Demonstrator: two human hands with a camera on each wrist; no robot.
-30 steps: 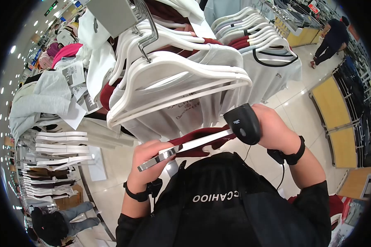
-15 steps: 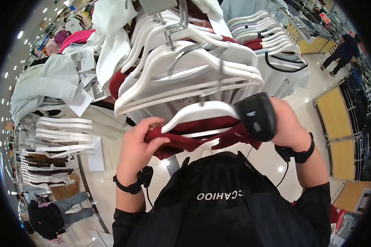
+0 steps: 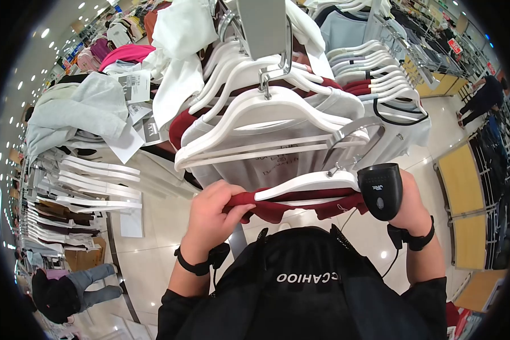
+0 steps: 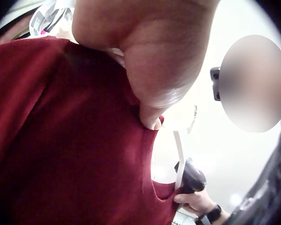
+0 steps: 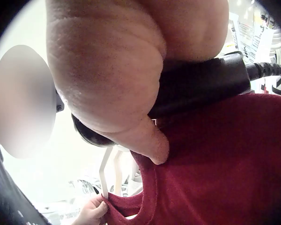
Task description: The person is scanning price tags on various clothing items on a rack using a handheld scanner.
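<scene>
A maroon top hangs on a white hanger in front of me, the metal hook standing up from it. My left hand pinches the top's shoulder at the hanger's left end, thumb on the near side. In my right hand is a black barcode scanner, its head over the hanger's right end. The right wrist view shows the fingers round the scanner's handle, while the thumb presses the maroon cloth at the shoulder. The neckline gapes between both hands.
Close ahead, a rack of white hangers holds pale shirts. Grey clothes with paper tags are heaped at left, above more hangers. Wooden-panelled racks stand at right. Two other people are farther off.
The hanger, seen edge-on and slanted a second ago, has turned to show its shoulders. My left hand has gone from beside the hook to the top's shoulder. The scanner has shifted right.
</scene>
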